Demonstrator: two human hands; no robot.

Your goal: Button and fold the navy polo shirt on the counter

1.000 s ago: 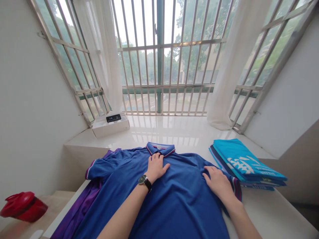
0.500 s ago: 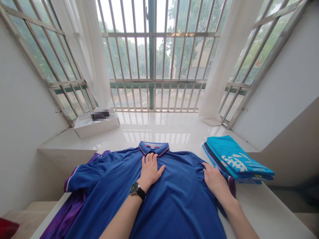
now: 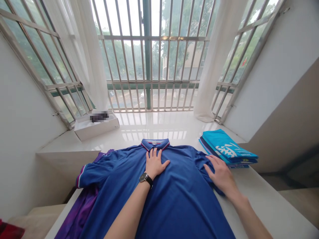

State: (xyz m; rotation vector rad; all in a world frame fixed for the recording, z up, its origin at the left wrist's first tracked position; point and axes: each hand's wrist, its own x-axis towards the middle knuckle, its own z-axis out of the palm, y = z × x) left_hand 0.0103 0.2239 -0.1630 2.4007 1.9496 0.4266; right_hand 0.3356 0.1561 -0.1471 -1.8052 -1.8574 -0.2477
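Observation:
A blue polo shirt (image 3: pixel 174 192) lies spread front side up, its trimmed collar towards the window. My left hand (image 3: pixel 155 162), with a black-strapped watch (image 3: pixel 146 179) on the wrist, rests flat on the chest just below the collar, fingers spread. Over the sleeve at the right lies my right hand (image 3: pixel 219 172), fingers stretched out and thumb apart; it hides most of that sleeve and its cuff. The left sleeve reaches out to the side, its striped cuff showing. Under the shirt's left side, a purple garment (image 3: pixel 77 209) sticks out.
A stack of folded clothes (image 3: pixel 228 146), bright blue on top, sits at the right of the white sill (image 3: pixel 134 124). At the back left stands a white box (image 3: pixel 97 127) with a blurred dark item on it. White curtains (image 3: pixel 206 76) and window bars (image 3: pixel 149 83) rise behind.
My right hand has shifted slightly on the right sleeve, its thumb now further apart and the cuff more covered. The left hand stays below the collar. The whole view has turned slightly.

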